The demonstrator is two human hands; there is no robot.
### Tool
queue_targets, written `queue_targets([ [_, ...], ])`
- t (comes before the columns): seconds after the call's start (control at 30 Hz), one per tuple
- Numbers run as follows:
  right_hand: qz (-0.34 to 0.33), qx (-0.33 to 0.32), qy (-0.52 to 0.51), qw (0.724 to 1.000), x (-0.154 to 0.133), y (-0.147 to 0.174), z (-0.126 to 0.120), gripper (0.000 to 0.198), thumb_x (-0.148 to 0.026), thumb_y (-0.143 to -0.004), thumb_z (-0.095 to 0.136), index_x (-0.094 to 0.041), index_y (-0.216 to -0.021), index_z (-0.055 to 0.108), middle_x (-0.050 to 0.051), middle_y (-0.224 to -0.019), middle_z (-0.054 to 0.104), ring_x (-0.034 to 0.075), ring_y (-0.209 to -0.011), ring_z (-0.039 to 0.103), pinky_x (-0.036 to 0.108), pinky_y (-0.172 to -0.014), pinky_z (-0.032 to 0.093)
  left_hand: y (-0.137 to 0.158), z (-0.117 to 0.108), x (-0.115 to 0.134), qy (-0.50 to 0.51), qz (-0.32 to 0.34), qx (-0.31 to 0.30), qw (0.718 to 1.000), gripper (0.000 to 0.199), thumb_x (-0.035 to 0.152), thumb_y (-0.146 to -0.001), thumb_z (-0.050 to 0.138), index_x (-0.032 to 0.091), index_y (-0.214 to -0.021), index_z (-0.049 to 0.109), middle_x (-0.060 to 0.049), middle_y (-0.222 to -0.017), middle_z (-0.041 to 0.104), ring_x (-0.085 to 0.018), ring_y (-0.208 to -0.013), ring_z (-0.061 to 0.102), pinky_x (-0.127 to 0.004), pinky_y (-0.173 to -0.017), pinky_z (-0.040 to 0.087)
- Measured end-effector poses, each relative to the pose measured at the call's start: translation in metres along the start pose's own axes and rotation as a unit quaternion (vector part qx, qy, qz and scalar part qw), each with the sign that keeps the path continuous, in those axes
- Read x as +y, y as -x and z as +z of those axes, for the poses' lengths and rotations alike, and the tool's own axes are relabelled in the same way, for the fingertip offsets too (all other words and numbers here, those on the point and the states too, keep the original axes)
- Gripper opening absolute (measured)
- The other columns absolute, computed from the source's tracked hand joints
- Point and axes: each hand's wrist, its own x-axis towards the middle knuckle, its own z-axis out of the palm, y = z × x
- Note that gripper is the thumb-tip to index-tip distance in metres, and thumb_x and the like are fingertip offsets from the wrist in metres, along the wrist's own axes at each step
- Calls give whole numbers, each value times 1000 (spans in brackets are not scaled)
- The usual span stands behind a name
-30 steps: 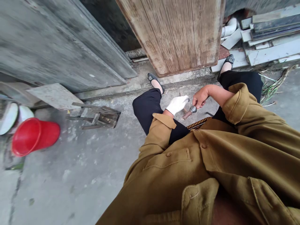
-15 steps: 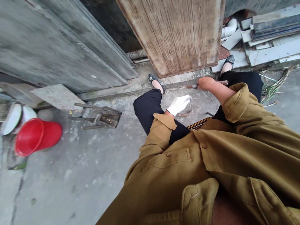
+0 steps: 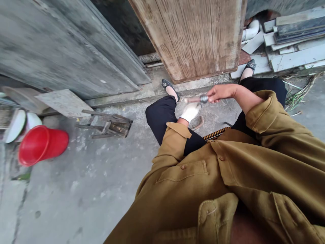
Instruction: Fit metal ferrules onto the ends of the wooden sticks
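Note:
My right hand [image 3: 220, 92] is bare and closed around a tool near its grey, wire-like band [image 3: 203, 99]. From the band a brown wooden handle [image 3: 194, 99] points left; whatever lies at the tool's other end is hidden behind my hand. My left hand [image 3: 190, 112], in a white glove, is right below the handle's left end. Its fingers are blurred, so their grip, and whether they touch the handle, cannot be made out. A curved brown piece [image 3: 199, 123] shows just below the glove, low over or on the concrete.
A wooden door panel [image 3: 188, 40] stands in front of my feet. Stacked boards [image 3: 297, 44] and a white pipe [image 3: 251, 31] are at the right, with dry grass [image 3: 297, 95] nearer. On the left are a small wooden stool [image 3: 109, 125] and a red bucket [image 3: 35, 145].
My right hand has moved left, carrying the tool across toward the glove. My left hand has shifted slightly down and left, with its fingers now near the handle.

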Motion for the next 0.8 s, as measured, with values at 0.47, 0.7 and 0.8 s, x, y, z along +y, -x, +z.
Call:
queue_targets([
  [0.47, 211, -100, 286, 929, 5, -31, 29, 20, -20, -102, 68, -8, -108, 82, 7, -87, 74, 16, -77, 64, 27, -75, 47, 11, 0, 16, -152, 82, -106, 979, 38, 31, -115, 45, 18, -132, 76, -14, -125, 81, -29, -115, 78, -35, -95, 55],
  [0.7, 12, -79, 18, 997, -7, 11, -1, 9, -16, -103, 67, -12, -96, 71, -4, -72, 58, 7, -66, 48, 20, -68, 37, 0, -2, -2, 15, 58, -47, 997, 32, 25, -109, 49, 18, -118, 79, -11, -121, 82, -26, -111, 77, -34, -100, 57],
  [0.8, -12, 121, -28, 992, -8, 22, -13, 25, -36, -105, 69, -15, -93, 70, 0, -79, 63, 10, -70, 52, 23, -72, 44, -2, -3, -2, 87, 72, -17, 993, 34, 21, -109, 45, 15, -120, 77, -10, -125, 81, -23, -116, 74, -33, -108, 55],
])
